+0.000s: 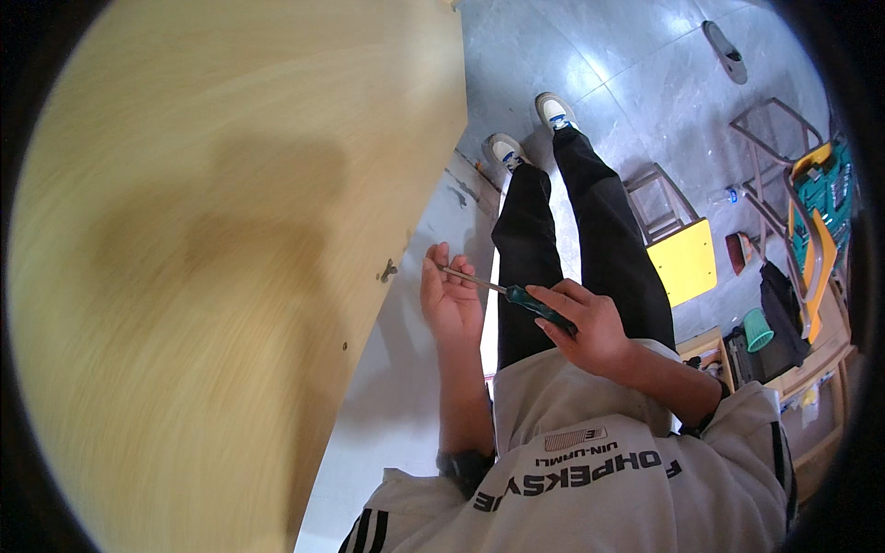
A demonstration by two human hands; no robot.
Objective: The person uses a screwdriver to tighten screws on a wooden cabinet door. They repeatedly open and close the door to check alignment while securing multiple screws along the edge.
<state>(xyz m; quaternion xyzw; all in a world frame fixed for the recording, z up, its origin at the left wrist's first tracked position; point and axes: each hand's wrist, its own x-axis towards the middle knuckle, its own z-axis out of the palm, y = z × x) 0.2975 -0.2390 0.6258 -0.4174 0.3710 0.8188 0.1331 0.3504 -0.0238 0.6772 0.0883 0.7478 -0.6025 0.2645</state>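
Observation:
My right hand [588, 328] grips the dark green handle of a screwdriver [536, 304], its metal shaft pointing left. My left hand [453, 297] is palm up with curled fingers, and the shaft's tip lies at its thumb and forefinger. Whether these fingers pinch the tip or a small part is too small to tell. Just left of that hand, a small dark metal fitting [388, 270] sits near the edge of a large light wood-grain panel [207, 311]. Lower on the same panel is a small dark round hole or screw head [345, 346].
A pale surface [401, 373] runs beside the panel's edge. To the right stand a stool with a yellow seat [684, 263] and a metal-framed chair holding an open green tool case [823, 200]. A green cup [758, 330] and a slipper [724, 52] are farther off.

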